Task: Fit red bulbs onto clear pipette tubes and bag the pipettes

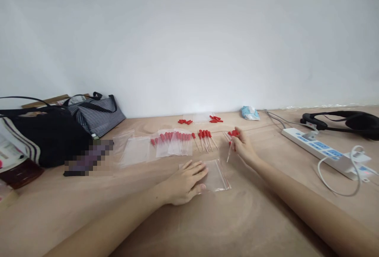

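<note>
My left hand (186,182) lies flat with its fingers stretched out on a clear zip bag (217,176), pressing it against the table. To the right, the fingers of my right hand (244,146) are closed on a dropper (229,155) whose thin clear tube points down. Red rubber bulbs (235,133) show at those fingertips; how many are in the hand is partly hidden. Left of that hand, several red-topped droppers (205,134) lie side by side. Farther left, more droppers lie in or under clear bags (166,150), with another flat bag (134,150) beyond.
Loose red bulbs (185,121) lie near the wall, with others (216,119) beside clear tubes. A white power strip (316,146) with cables and a black headset (349,124) are at right. A blue-white packet (250,113) sits behind. Bags (50,134) stand at left.
</note>
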The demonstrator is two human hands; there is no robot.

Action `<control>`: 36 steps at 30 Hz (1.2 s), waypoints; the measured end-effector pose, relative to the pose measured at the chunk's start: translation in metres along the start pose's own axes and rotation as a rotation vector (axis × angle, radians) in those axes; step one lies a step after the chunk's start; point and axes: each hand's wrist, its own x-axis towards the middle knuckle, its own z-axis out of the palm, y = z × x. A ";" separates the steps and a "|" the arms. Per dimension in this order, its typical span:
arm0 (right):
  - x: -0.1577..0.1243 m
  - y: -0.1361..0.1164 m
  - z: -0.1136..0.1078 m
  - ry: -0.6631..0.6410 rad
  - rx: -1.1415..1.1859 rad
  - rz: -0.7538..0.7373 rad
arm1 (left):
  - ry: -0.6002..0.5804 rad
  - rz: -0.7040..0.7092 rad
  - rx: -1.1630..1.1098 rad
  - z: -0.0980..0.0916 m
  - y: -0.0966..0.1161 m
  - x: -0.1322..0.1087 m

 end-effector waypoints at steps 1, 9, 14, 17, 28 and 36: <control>-0.008 0.000 -0.007 -0.013 0.030 0.018 | 0.006 -0.002 -0.023 0.001 -0.001 0.000; -0.046 -0.004 -0.012 -0.044 0.150 0.164 | 0.030 -0.041 -0.131 0.010 -0.010 -0.019; -0.046 0.000 -0.006 -0.068 0.142 0.153 | 0.064 -0.032 -0.165 0.012 -0.012 -0.017; -0.046 0.001 -0.007 -0.066 0.132 0.138 | 0.073 -0.040 -0.175 0.013 -0.012 -0.017; -0.052 0.002 -0.002 -0.111 0.235 0.174 | 0.058 -0.057 -0.161 0.012 -0.011 -0.015; -0.070 -0.015 0.004 -0.268 0.297 0.247 | 0.110 -0.064 -0.187 0.015 -0.010 -0.016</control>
